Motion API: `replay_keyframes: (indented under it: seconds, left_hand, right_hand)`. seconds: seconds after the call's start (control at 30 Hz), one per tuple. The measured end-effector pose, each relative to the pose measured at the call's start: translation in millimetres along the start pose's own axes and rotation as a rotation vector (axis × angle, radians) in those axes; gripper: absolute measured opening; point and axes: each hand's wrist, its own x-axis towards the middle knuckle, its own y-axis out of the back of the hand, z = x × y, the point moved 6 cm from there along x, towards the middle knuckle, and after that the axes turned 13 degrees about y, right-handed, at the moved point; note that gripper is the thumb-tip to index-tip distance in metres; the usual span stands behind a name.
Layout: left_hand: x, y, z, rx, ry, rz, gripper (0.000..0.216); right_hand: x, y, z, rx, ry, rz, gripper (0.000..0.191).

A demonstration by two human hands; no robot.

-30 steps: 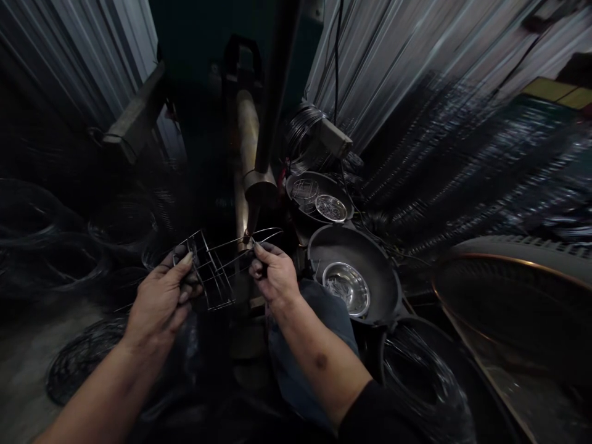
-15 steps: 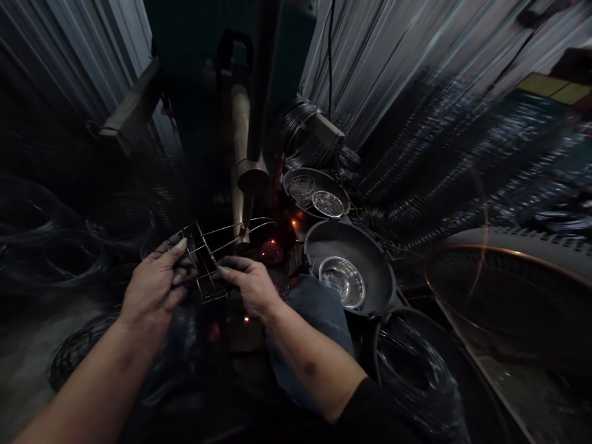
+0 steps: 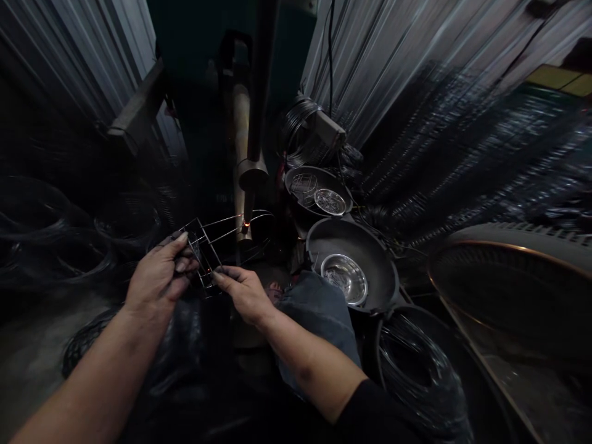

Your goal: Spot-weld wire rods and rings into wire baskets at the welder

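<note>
Both hands hold a small wire frame (image 3: 209, 242) made of thin crossing metal rods. My left hand (image 3: 160, 268) is closed on its left side, with the thumb pressed on top. Thumb and fingers of my right hand (image 3: 243, 290) pinch its near right corner. The frame's far, rounded end reaches between the upper and lower electrodes of a spot welder (image 3: 252, 176). A small orange glow shows where the upper tip meets the wire.
Right of my knee sits a dark pan (image 3: 382, 265) holding a shiny metal bowl (image 3: 345, 279) of small pieces. Behind it, another pan (image 3: 296, 176) carries a second bowl (image 3: 330, 201). Coiled wire (image 3: 416, 357) lies at lower right; a large round basin (image 3: 509, 296) stands beyond.
The sparks and red glow below the welder have died away, leaving a small glow at the tip. My hands keep their grip on the frame; the view has shifted slightly.
</note>
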Motion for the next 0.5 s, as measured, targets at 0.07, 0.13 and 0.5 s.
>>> replay_keyframes:
  seconds: [0.07,0.13,0.5]
  left_hand:
    - [-4.0,3.4,-0.5,0.053,0.003,-0.005,0.013]
    - [-10.6,11.3,-6.7,0.132,0.059,-0.025,0.02]
    - [-94.9,63.7,-97.4,1.434,-0.603,-0.581,0.048]
  right_hand:
    - [-10.2,0.7,-2.9,-0.033,0.007,0.006,0.026]
    - [-24.9,1.2,-9.8,-0.022,-0.019,-0.001,0.029]
    - [-52.7,52.1,-12.8,0.244,-0.509,0.088,0.009]
